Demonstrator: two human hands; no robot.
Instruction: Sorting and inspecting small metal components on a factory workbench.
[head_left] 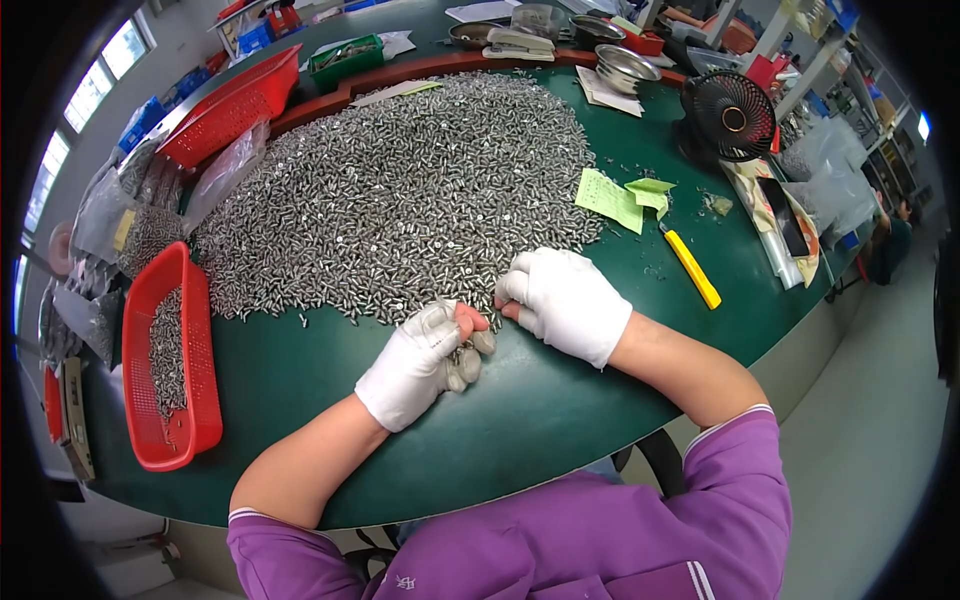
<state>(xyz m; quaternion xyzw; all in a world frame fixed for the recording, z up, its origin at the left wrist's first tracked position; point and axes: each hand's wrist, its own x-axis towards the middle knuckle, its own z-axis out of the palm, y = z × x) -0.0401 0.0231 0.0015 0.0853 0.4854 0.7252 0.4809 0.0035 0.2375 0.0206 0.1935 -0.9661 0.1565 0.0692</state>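
A wide heap of small silvery screw-like metal parts (pixel 400 190) covers the middle of the green table. At its near edge is my left hand (pixel 415 365), in a white glove with bare thumb and fingertip skin showing. Its palm is turned up and the fingers are curled around a few of these metal parts, partly hidden. Just to the right, my right hand (pixel 570 305), also white-gloved, has its fingers bent and pressed together at the heap's edge. What those fingers pinch, if anything, is too small to make out. The hands are close, with a narrow gap between them.
Left stands a red plastic basket (pixel 207 370) with more metal parts inside. Right of the heap lie green paper notes (pixel 610 200) and a yellow-handled cutter (pixel 692 270). Beyond are a black fan (pixel 729 115), a phone (pixel 783 217), metal bowls (pixel 625 68) and a larger red basket (pixel 235 105).
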